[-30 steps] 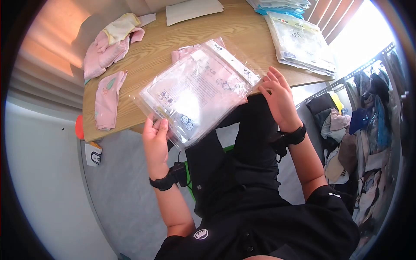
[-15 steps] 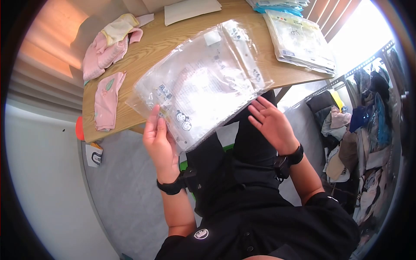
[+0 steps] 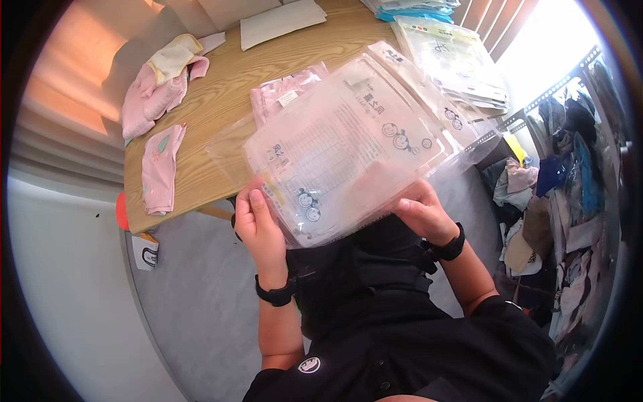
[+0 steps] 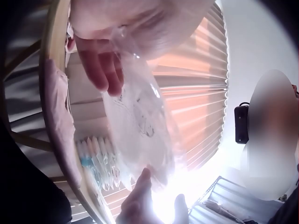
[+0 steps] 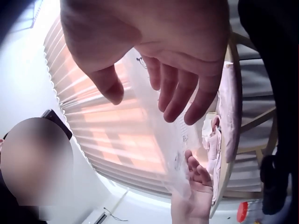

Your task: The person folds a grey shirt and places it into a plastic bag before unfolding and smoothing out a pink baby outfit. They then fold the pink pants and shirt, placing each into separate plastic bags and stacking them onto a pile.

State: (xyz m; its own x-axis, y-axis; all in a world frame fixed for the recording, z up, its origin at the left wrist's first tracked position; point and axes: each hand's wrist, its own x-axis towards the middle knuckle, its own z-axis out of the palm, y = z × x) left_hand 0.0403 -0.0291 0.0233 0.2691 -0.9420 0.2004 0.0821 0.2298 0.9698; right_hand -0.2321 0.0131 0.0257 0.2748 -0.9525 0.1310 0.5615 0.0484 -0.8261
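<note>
My left hand (image 3: 262,231) holds a clear printed plastic bag (image 3: 335,144) by its near left corner, thumb on top and fingers beneath. Cartoon heads and lines of text are printed on the bag, which is tilted above the table's front edge. At its near right edge is my right hand (image 3: 429,213), fingers under the bag and thumb above. In the right wrist view those fingers (image 5: 177,95) hang loosely, well apart from the thumb. Behind the bag, partly covered by it, a pink folded garment (image 3: 278,97) with a white label lies on the table.
The wooden table (image 3: 214,94) also bears a pink garment pile (image 3: 157,87), folded pink trousers (image 3: 161,167) and a white sheet (image 3: 281,23). Stacked bagged packets (image 3: 455,63) lie at the back right. A rack of clothes (image 3: 562,201) stands at the right.
The bag has swung lower and to the right, uncovering the pink garment behind it. My right hand moved off its right end, then came under its near edge. The left hand keeps its corner.
</note>
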